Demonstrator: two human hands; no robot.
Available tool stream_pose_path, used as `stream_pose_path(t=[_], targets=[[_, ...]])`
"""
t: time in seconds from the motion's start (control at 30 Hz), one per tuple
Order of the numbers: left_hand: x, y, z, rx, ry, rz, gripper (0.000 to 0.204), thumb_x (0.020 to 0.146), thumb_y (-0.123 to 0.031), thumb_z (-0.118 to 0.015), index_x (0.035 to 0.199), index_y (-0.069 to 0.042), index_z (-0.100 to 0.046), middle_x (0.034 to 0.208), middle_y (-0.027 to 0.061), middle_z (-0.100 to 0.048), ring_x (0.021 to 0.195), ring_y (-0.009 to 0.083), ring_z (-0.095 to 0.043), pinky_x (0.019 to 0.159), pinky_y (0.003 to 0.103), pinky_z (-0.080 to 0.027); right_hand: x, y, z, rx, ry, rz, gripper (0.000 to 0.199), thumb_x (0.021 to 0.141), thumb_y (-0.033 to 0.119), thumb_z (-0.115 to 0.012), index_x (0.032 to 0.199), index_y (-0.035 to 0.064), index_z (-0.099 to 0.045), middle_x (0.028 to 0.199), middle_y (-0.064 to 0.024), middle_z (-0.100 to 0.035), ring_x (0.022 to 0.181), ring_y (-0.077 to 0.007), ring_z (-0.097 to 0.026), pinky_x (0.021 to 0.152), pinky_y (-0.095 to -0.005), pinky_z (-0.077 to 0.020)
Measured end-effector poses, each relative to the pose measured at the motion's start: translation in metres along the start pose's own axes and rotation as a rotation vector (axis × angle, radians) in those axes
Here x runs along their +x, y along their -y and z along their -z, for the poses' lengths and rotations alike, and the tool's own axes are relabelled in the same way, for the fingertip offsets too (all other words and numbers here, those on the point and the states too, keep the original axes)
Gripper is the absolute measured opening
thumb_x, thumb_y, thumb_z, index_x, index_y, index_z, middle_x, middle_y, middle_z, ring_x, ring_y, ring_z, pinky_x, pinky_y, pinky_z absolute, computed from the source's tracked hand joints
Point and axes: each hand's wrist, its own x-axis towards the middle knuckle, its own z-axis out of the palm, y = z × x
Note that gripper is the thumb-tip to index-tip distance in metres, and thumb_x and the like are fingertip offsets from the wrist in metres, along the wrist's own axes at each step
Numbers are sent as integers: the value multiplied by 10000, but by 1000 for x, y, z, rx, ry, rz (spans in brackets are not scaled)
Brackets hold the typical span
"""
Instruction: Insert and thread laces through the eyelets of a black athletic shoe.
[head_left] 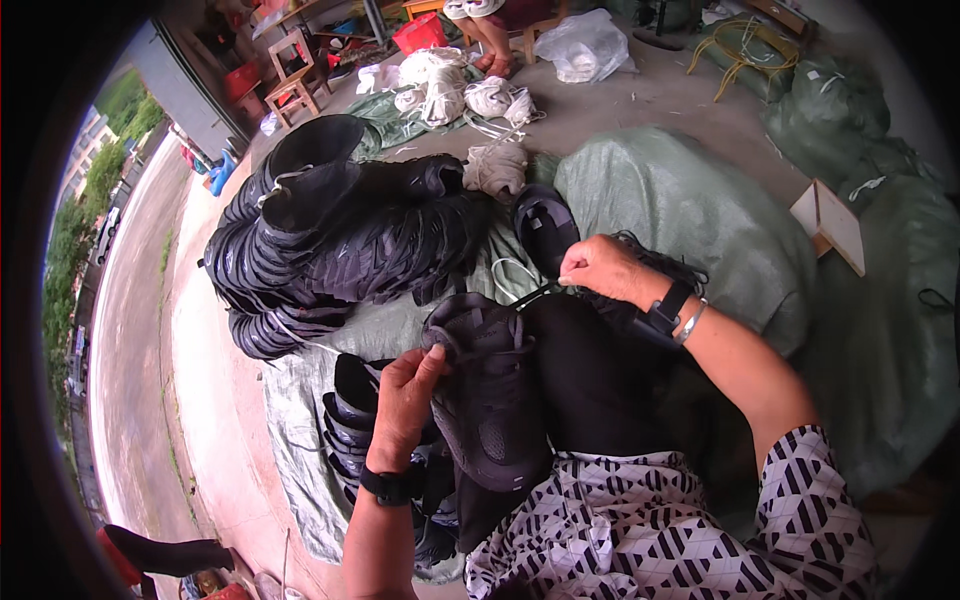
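Observation:
A black shoe upper [490, 405] rests on my lap, its collar end pointing away from me. My left hand [402, 400] grips its left edge between thumb and fingers. From the collar's right side a thin dark lace [537, 296] runs up to my right hand [605, 270], which pinches its end with the fingers closed. Just beyond that hand lies another dark shoe piece [546, 228] with a rounded collar. A tangle of black laces [665, 262] sits behind my right wrist. A loop of white cord [512, 268] shows between the two shoe pieces.
A large pile of stacked black uppers [350, 215] stands at the left on a pale green sheet [300, 430]. Smaller stacks sit by my left forearm. Green sacks [680, 190] fill the right. Bundles of white cord [435, 90], a wooden chair [291, 80] and another person's legs [490, 45] are farther off.

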Motion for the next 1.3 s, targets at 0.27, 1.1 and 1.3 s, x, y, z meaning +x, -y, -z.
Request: stream_pose_path(t=[0.27, 1.1, 1.3], targets=[[-15, 6, -2, -153, -71, -29, 275, 878, -259, -616, 703, -47, -606, 719, -27, -523, 717, 69, -452, 717, 230, -340, -48, 62, -38, -15, -21, 288, 191, 770, 231, -698, 737, 54, -632, 1065, -104, -618, 1019, -299, -560, 893, -392, -428], [17, 19, 81, -552, 169, 180, 391, 902, -296, -509, 1130, 13, -581, 1158, 108, -589, 967, 222, -594, 872, 301, -461, -59, 62, -28, 796, 204, -45, 182, 887, 172, -600, 946, -1, -613, 857, -20, -624, 776, -83, -604, 683, -232, -491], [-8, 17, 94, -509, -91, 150, 379, 938, -260, -440, 1176, 11, -554, 1143, 119, -603, 1010, 223, -592, 911, 323, -465, -46, 57, -26, 810, 340, -37, 305, 924, 284, -535, 1030, 7, -609, 949, -53, -650, 778, -123, -645, 670, -242, -504]])
